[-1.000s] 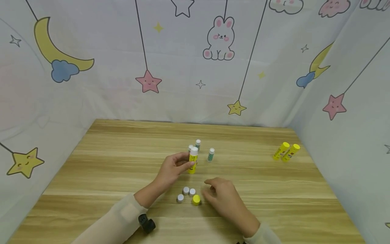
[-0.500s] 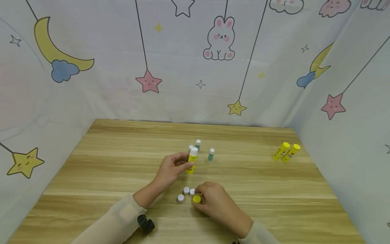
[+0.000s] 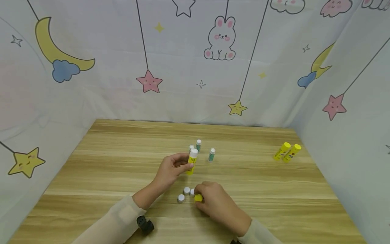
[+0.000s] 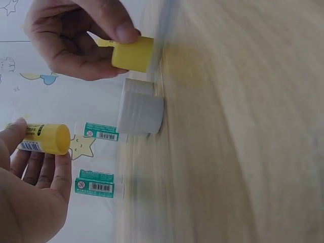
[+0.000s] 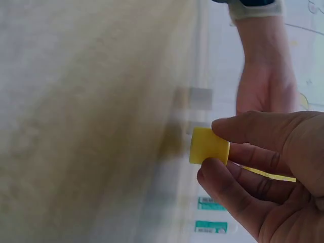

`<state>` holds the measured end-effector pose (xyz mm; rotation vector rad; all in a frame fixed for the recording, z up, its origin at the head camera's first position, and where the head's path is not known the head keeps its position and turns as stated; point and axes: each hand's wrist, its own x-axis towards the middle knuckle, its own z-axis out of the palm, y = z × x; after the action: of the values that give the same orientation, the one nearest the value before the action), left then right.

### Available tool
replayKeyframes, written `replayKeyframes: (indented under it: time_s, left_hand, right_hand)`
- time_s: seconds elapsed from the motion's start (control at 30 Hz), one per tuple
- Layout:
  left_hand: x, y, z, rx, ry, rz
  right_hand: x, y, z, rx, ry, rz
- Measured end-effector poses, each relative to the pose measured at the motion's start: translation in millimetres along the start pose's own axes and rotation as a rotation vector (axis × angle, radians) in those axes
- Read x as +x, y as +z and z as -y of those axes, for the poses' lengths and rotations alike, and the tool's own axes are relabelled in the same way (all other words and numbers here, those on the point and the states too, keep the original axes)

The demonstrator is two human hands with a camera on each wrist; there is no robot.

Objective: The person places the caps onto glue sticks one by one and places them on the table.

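Observation:
My left hand (image 3: 171, 170) grips a yellow glue stick (image 3: 191, 164) around its barrel, with the white top uppermost and no yellow cap on it. In the left wrist view the same glue stick (image 4: 43, 138) shows its round yellow base. My right hand (image 3: 217, 205) pinches a yellow cap (image 5: 209, 146) between thumb and fingertips, close over the table. Just left of that cap, several white caps (image 3: 181, 198) stand on the wood; the nearest of them is partly hidden by the right fingers.
Behind the left hand stand three small green-and-white glue sticks (image 3: 211, 155), one partly covered by the held stick. Two capped yellow glue sticks (image 3: 281, 151) stand at the table's right side. A printed cloth (image 3: 189, 101) encloses the wooden table (image 3: 122, 142).
My right hand has moved left and down to the yellow cap and now pinches it, shifting it slightly. The left hand has stayed nearly still, with the glue stick tilting a little.

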<state>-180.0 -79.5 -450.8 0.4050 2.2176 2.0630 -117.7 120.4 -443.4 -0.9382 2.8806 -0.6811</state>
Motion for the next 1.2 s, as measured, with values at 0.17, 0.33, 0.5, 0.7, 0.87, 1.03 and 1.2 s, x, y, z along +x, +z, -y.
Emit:
replayKeyframes:
  time_s: [0.17, 0.33, 0.5, 0.7, 0.87, 1.03, 1.2]
  left_hand:
    - [-1.2, -1.8, 3.3, -0.002, 0.019, 0.004]
    - [-3.0, -3.2, 4.2, 0.02, 0.03, 0.004]
    - [-4.3, -2.8, 3.3, 0.026, 0.024, 0.003]
    - [-6.1, -2.8, 4.1, 0.037, 0.025, 0.002]
    - [-7.6, -3.2, 5.1, 0.058, 0.045, 0.002]
    - [-8.9, -3.8, 3.3, 0.064, 0.05, 0.014]
    - [-10.8, -5.0, 4.1, 0.075, 0.06, 0.018]
  right_hand:
    - [-1.3, -10.2, -4.6, 0.065, 0.045, -0.075]
    - [-1.9, -19.8, -9.2, 0.147, 0.097, -0.119]
    - [-1.4, -27.8, -9.9, 0.238, 0.161, -0.144]
    - [-0.4, -31.9, -11.1, 0.32, 0.205, -0.194]
    - [0.7, -34.9, -14.0, 0.462, 0.271, -0.256]
    - [0.9, -37.8, -16.4, 0.572, 0.297, -0.327]
    - [0.7, -39.1, -18.3, 0.619, 0.295, -0.376]
